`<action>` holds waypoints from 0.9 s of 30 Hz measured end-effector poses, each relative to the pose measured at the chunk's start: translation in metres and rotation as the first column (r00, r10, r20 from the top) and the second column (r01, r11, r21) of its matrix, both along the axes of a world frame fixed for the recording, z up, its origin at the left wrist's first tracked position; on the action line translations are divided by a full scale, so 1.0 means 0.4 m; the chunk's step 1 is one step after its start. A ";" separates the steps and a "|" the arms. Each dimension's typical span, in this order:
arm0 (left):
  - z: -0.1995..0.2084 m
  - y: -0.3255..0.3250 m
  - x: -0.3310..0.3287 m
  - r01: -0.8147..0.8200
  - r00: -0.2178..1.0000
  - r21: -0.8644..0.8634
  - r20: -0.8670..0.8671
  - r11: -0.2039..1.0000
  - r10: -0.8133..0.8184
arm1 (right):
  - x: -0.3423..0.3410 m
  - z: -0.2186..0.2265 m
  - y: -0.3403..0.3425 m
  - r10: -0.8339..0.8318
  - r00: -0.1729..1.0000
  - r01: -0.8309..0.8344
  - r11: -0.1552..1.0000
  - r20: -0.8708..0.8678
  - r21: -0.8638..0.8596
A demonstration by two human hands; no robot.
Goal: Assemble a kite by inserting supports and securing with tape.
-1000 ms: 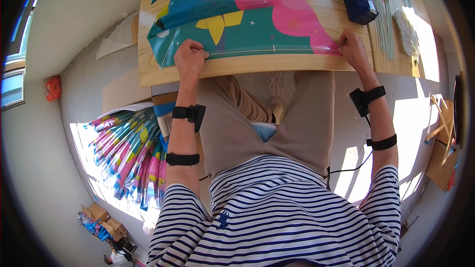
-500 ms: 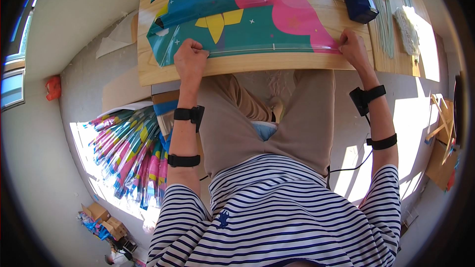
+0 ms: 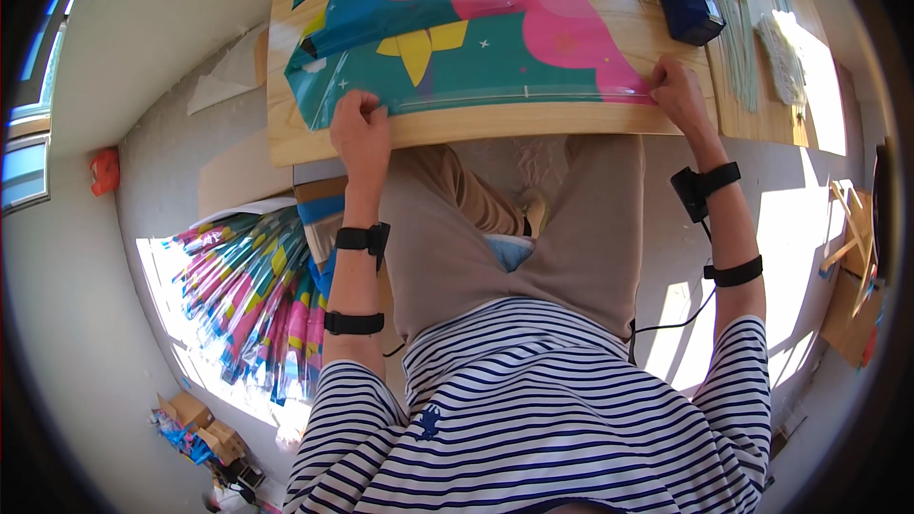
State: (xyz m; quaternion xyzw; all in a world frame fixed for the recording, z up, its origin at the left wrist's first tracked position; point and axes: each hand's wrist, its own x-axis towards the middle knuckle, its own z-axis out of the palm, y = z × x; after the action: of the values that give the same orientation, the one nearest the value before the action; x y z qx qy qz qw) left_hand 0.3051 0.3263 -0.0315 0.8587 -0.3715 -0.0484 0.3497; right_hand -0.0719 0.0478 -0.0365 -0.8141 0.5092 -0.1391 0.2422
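Note:
A thin printed plastic sheet (image 3: 476, 62) in green, pink and yellow lies on the wooden table (image 3: 447, 126), its straight side along the near edge. A slim pale rod (image 3: 526, 91) and a shiny clear strip run along that side. My left hand (image 3: 362, 138) is closed, fingertips curled on the sheet's near edge toward its left end. At the right corner, my right hand (image 3: 679, 93) pinches the pink tip of the sheet. What lies under the fingertips of either hand is hidden.
A dark blue tape dispenser (image 3: 687, 0) with a yellow roll stands at the table's right. Thin pale rods (image 3: 741, 38) and a clear bundle (image 3: 783, 57) lie beyond it. Several folded colourful sheets (image 3: 257, 295) hang at my left, beside a cardboard box (image 3: 319, 188).
My left hand has slid a little left and nearer to me along the sheet's edge. My right hand stays at the corner, almost unmoved.

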 end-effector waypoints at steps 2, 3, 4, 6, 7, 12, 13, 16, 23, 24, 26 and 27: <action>0.003 0.027 -0.034 0.119 0.987 -0.007 0.113 0.993 -0.118 | -0.001 0.000 0.000 -0.001 1.000 0.001 1.000 0.001 0.008; 0.003 0.040 -0.055 0.204 0.962 0.018 0.180 0.979 -0.204 | 0.002 0.003 0.001 0.000 1.000 0.000 1.000 0.001 0.021; 0.003 0.051 -0.072 0.287 0.926 0.049 0.243 0.957 -0.290 | 0.004 0.005 0.002 0.000 1.000 0.000 0.999 0.001 0.034; 0.012 0.058 -0.110 0.359 0.880 0.152 0.273 0.921 -0.388 | -0.004 -0.002 -0.003 0.022 0.999 -0.022 1.000 0.030 0.007; 0.014 0.060 -0.123 0.392 0.854 0.204 0.284 0.897 -0.437 | -0.007 -0.007 -0.005 0.033 0.999 -0.033 0.999 0.043 -0.007; -0.001 0.075 -0.129 0.393 0.849 0.305 0.240 0.867 -0.470 | -0.004 0.012 -0.001 -0.013 0.997 0.013 1.000 -0.081 0.000; -0.001 0.078 -0.127 0.395 0.847 0.309 0.243 0.865 -0.473 | 0.003 0.020 0.004 -0.039 0.991 0.040 0.999 -0.128 0.009; 0.006 0.075 -0.123 0.408 0.844 0.318 0.225 0.856 -0.486 | 0.012 0.051 0.004 -0.070 0.962 0.078 0.997 -0.265 0.019; 0.005 0.078 -0.126 0.397 0.846 0.312 0.241 0.863 -0.477 | 0.031 0.077 0.006 -0.152 0.895 0.168 0.986 -0.419 0.003; 0.003 0.078 -0.125 0.396 0.846 0.311 0.242 0.864 -0.475 | 0.031 0.079 0.006 -0.167 0.889 0.188 0.982 -0.427 0.005; -0.001 0.073 -0.127 0.398 0.846 0.307 0.241 0.865 -0.475 | -0.001 0.059 -0.013 -0.149 0.917 0.184 0.981 -0.371 0.061; -0.001 0.072 -0.129 0.396 0.848 0.308 0.239 0.865 -0.473 | -0.020 0.052 -0.020 -0.139 0.929 0.179 0.980 -0.342 0.088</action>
State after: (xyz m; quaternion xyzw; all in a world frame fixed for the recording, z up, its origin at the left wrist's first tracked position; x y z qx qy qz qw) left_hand 0.2535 0.3553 -0.0319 0.7848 -0.5980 -0.0387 0.1579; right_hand -0.0799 0.0396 -0.0159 -0.7661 0.6145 0.0121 0.1878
